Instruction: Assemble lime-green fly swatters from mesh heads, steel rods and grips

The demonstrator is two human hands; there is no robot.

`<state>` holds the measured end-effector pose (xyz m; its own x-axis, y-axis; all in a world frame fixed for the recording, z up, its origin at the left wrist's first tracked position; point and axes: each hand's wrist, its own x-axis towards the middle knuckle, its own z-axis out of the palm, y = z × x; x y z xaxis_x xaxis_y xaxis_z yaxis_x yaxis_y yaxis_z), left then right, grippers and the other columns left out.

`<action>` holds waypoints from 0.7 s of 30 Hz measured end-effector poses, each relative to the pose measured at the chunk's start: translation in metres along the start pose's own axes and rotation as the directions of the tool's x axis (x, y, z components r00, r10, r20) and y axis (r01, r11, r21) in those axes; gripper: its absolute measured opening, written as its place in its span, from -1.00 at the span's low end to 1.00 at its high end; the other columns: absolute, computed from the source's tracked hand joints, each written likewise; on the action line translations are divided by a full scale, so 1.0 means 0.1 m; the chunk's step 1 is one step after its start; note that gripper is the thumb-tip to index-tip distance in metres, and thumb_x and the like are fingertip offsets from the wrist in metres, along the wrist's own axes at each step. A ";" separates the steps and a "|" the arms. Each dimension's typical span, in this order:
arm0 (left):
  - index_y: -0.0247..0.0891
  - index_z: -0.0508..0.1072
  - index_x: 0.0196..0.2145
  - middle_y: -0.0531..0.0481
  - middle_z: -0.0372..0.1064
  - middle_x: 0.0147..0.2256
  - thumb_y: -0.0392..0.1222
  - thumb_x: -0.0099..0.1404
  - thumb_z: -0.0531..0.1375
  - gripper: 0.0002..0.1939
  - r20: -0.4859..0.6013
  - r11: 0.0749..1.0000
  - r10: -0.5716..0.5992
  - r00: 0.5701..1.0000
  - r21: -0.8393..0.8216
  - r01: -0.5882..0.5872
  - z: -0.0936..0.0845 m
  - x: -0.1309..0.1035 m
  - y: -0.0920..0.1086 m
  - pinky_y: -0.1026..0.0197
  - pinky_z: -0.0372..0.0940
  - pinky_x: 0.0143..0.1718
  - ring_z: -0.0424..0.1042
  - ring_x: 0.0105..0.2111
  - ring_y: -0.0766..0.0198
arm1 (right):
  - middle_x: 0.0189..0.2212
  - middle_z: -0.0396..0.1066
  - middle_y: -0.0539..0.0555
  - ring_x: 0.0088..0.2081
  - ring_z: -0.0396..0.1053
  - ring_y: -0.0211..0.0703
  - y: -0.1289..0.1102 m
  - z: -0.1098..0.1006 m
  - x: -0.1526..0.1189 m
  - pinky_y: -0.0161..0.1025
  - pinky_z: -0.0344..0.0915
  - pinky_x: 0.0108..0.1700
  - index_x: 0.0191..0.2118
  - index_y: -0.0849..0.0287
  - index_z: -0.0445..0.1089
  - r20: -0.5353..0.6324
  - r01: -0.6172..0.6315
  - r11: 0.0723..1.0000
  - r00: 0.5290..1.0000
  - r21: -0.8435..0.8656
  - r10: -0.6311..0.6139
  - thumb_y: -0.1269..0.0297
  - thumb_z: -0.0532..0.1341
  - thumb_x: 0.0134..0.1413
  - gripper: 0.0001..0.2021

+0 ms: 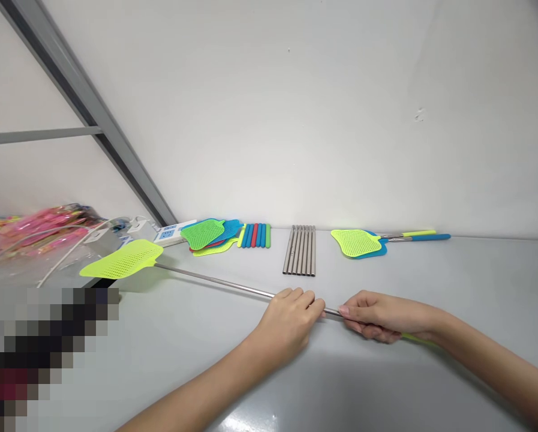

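A fly swatter with a yellow-green perforated head (123, 260) and a long metal rod stretches across the view, held above the grey table. My left hand (293, 313) is wrapped round the middle of its rod. Further right, my right hand (376, 315) grips the lower end, where a strip of yellow-green handle shows behind the wrist. Beyond my hands lies a row of metal tubes (299, 251), side by side. To the right of them rest a yellow-green fly swatter (357, 243) and a blue fly swatter (376, 249), partly overlapping, with their handles pointing right.
Left of the tubes are several coloured handles (256, 235) and a pile of loose swatter heads (203, 233). A white power strip (170, 234) with plugs and cables stands near plastic-bagged pink items (44, 231). The white wall (318, 120) bounds the table at the back.
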<state>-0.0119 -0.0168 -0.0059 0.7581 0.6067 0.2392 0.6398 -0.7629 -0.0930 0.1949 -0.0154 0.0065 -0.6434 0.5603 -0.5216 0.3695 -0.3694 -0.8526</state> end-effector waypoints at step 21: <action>-0.27 0.26 -0.38 0.01 0.21 -0.46 -0.29 0.29 -0.13 -0.79 -0.048 0.994 0.029 0.998 -0.106 -0.034 0.02 0.00 0.10 0.22 0.05 -0.43 0.14 -0.47 0.30 | -0.75 -0.09 -0.18 -0.73 -0.22 -0.48 -0.01 0.05 0.02 -0.43 -0.30 -0.74 -0.58 0.21 0.11 0.006 0.028 0.999 1.000 0.020 -0.028 -0.05 0.04 0.00 -0.60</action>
<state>-0.0051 -0.0241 -0.0084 0.7695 0.5727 0.2827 0.5965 -0.8026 0.0022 0.1905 -0.0176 0.0064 -0.6575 0.5659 -0.4974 0.3382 -0.3683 -0.8660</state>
